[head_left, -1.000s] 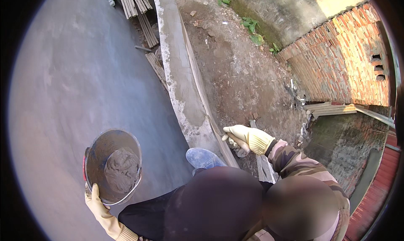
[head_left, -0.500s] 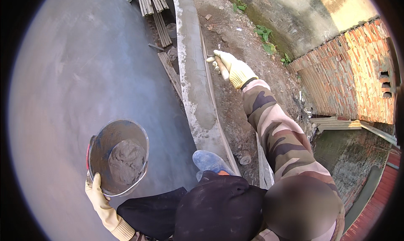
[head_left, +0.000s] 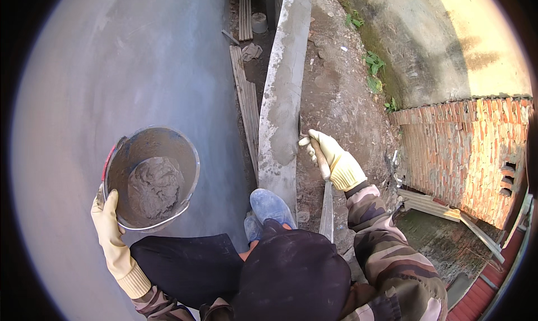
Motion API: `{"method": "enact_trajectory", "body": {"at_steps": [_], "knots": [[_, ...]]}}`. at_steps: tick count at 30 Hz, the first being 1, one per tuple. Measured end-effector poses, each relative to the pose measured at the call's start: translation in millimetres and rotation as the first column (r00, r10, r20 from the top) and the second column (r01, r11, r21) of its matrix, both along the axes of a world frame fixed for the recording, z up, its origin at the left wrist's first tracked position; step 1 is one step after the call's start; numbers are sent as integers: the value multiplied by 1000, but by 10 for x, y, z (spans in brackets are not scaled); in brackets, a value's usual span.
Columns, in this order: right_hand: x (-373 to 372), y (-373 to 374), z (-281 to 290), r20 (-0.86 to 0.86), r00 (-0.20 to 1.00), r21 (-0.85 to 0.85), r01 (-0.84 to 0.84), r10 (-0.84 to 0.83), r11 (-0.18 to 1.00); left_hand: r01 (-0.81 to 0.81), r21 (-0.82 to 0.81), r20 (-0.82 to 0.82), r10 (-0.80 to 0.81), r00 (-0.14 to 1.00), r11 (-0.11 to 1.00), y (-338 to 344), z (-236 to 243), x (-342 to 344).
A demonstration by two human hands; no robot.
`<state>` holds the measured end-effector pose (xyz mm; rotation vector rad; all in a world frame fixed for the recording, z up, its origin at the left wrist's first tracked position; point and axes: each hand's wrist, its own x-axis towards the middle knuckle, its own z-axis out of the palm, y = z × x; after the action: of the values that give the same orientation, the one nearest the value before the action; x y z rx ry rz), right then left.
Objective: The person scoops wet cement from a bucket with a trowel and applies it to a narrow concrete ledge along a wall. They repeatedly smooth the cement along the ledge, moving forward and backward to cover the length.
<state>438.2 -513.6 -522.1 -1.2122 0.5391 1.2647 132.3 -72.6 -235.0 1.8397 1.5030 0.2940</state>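
My left hand, in a cream glove, is closed on the rim of a bucket, beside its wire handle. A lump of grey wet mortar lies inside the tilted bucket. My gloved right hand is wrapped round the wooden handle of a trowel. Its blade shows only as a thin dark edge against the right side of a low wall. Fresh grey mortar coats much of the wall's top, with a rough pale strip along its left side.
Blue boots are by the wall's near end. Left of it lie wooden boards and a small pail; a smooth grey surface extends further left. Dirt ground and a brick wall are on the right. A pale straight strip lies near my right forearm.
My right hand has come closer to my body along the wall's right side with the trowel. The bucket sits slightly higher in view, still in my left hand. The whole view has shifted.
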Motion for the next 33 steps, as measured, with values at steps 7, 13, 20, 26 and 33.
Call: {"method": "enact_trajectory", "body": {"at_steps": [7,13,20,26,33], "knots": [[-912,-320,229,-88,994,-52,-76,72,996,46,10,44,-46,998,999,-14,23,-29],[-1611,-612,208,-295,950,-88,-136,104,987,60,-30,84,-57,995,998,-72,103,22],[-942,-627,414,393,868,-393,-141,304,909,56,-32,131,-51,990,998,-100,124,40],[733,335,351,512,23,-838,-207,859,505,21,0,120,-21,993,1000,-119,82,27],[881,656,109,425,-344,-893,-314,837,323,-69,49,101,63,993,996,-114,-68,-82]]}}
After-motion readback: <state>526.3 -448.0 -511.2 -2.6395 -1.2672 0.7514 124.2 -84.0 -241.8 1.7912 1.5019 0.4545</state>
